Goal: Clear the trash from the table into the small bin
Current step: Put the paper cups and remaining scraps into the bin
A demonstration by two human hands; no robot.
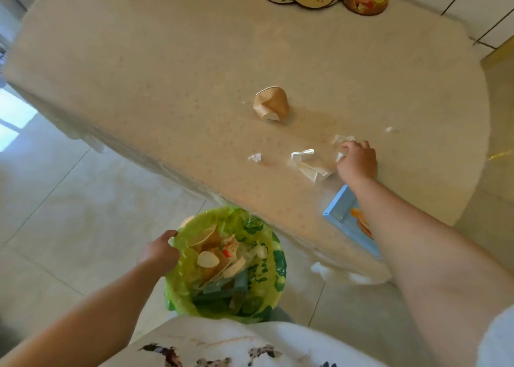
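Handling every remaining item calls for little force, since all are judged light and already deformed. The landmark is the small bin lined with a green printed plastic bag (pixel 274 258), standing on the floor just below the edge of the pale speckled table (pixel 139 69). The left hand (pixel 161 251) is curled over the bin's near-left rim, pinching the liner; the bin already holds crushed cups and wrappers.

Largest item: the crushed brown paper cup (pixel 271 103), lying on its side on the table well beyond the bin. It is judged stiff enough to keep its shape but collapses under a squeeze; grip it across the dented body.

Next: the flattened white paper cup (pixel 308 166), beyond and right of the bin, touching the right hand (pixel 357 162). Pinch it at the folded edge; the creased paper gives purchase.

The right hand is loosely closed, fingers down on the table, with a scrap of white tissue (pixel 340 156) at its fingertips; whether it is firmly held cannot be told.

Smallest: the white tissue wad (pixel 255 157) and the farther white shred (pixel 389 129). These are soft and featherlight; pinch or sweep them toward the bin side.
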